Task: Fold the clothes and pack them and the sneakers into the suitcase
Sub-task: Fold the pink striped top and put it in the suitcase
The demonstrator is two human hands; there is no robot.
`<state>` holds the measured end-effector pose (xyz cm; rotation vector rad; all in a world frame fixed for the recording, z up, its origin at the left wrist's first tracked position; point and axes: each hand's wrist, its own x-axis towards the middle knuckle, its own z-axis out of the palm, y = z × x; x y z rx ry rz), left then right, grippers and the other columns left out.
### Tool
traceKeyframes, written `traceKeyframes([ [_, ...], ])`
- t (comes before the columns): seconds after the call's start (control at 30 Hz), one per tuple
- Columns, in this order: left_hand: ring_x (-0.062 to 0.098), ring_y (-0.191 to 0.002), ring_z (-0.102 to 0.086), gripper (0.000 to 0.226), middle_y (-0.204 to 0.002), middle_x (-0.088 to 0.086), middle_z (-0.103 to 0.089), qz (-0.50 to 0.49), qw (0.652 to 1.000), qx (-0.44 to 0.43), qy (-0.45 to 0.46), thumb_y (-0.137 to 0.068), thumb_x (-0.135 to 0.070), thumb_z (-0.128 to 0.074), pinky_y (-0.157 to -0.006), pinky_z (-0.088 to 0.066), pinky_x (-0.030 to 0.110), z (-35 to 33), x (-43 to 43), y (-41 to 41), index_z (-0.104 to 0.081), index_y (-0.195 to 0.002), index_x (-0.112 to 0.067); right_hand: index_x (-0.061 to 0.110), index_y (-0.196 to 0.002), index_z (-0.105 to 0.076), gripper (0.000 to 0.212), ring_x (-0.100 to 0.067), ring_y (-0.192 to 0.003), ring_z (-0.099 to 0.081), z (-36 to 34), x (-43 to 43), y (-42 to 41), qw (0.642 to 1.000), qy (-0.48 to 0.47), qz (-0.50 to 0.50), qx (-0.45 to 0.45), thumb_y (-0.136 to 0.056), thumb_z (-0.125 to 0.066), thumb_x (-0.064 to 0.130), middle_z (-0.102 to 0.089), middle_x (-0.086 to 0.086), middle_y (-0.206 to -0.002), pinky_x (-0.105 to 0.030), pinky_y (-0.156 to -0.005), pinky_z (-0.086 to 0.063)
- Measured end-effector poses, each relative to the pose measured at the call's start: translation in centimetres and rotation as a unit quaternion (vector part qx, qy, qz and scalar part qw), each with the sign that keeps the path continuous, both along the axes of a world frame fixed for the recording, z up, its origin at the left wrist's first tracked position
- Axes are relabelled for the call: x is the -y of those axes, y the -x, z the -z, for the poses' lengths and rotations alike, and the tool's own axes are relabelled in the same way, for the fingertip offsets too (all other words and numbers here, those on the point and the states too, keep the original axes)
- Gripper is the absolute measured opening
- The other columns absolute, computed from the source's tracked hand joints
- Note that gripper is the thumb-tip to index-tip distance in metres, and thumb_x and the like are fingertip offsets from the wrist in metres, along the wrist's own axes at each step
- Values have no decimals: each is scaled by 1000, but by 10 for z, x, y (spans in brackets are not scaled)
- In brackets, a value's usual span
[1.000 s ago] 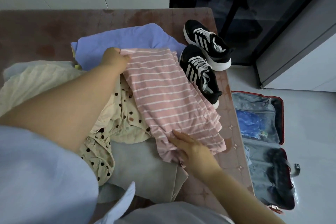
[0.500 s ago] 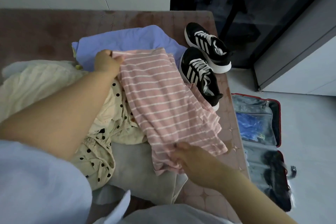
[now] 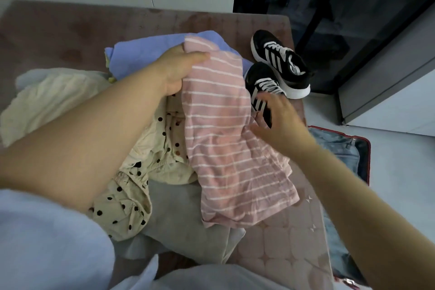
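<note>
Pink striped cloth is the piece being worked on. The top (image 3: 226, 148) lies lengthwise over the heap in the middle of the bed (image 3: 282, 238), folded narrow but loose and rumpled at its lower end. The left hand (image 3: 179, 70) grips its far end, thumb over the fabric and fingers under. The right hand (image 3: 277, 122) is beside the top's right edge with its fingers spread and holds nothing. It is blurred, so I cannot tell whether it touches the cloth.

By my reading the task is at an early stage, with this top only partly folded. The other clothes look unfolded and lie around and under it:
- a blue garment (image 3: 150, 52) at the far side
- a cream one (image 3: 54, 99) to the left
- a polka-dot piece (image 3: 131, 207) bunched under the left forearm
- a grey garment (image 3: 179, 219) nearest the person

The two black sneakers (image 3: 280, 66) sit side by side at the bed's far right corner, not packed.

The suitcase (image 3: 368, 153) lies open on the floor just to the right of the bed. Something bluish shows inside it, though I cannot tell if that is lining or contents. None of the clothes on the bed is in it. What is left is finishing this fold, folding the rest, and moving the clothes and sneakers across.
</note>
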<state>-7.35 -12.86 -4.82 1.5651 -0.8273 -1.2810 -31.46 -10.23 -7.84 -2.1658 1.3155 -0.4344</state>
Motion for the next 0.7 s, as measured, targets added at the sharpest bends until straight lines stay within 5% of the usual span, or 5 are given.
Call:
traceKeyframes([
  [0.2,-1,-76,-66,17,-76,-16,-71,171,982,19,81,-90,-4,-52,-70,-51,15,-39,-34,24,-59,-95,-19,22,-150,-10,120,-25,-144,-11,-60,84,-42,976,102,-151,-116,-58,-86,29,-12,-4,-157,-41,-117,-10],
  [0.3,-14,-77,-60,25,-81,-24,-65,223,964,102,103,-88,-5,-56,-71,-44,5,-49,-49,28,-56,-95,-29,25,-137,-42,92,-21,-136,-29,-80,95,-55,937,69,-267,-213,-57,-87,33,-35,0,-148,-35,-111,-23],
  [0.43,-8,-79,-53,14,-86,-17,-56,202,955,184,115,-88,-18,-60,-75,-41,8,-38,-59,19,-53,-89,-30,30,-85,-57,36,-16,-84,-61,-86,92,-48,899,-16,-286,-331,-61,-84,37,-64,9,-84,-27,-72,-45],
  [0.6,12,-91,-57,15,-93,-9,-60,44,963,232,132,-87,-17,-64,-81,-44,24,-17,-53,9,-54,-91,-28,15,-113,-57,49,-21,-91,-54,-70,96,-31,937,53,-221,-264,-72,-77,33,-60,-3,-98,-29,-73,-35],
  [0.7,-7,-81,-55,18,-92,-10,-60,9,943,278,185,-87,-13,-63,-72,-40,8,-25,-55,9,-53,-98,-23,10,-113,-54,45,-32,-94,-56,-68,85,-25,955,155,-167,-188,-74,-73,21,-59,-13,-106,-35,-70,-38],
])
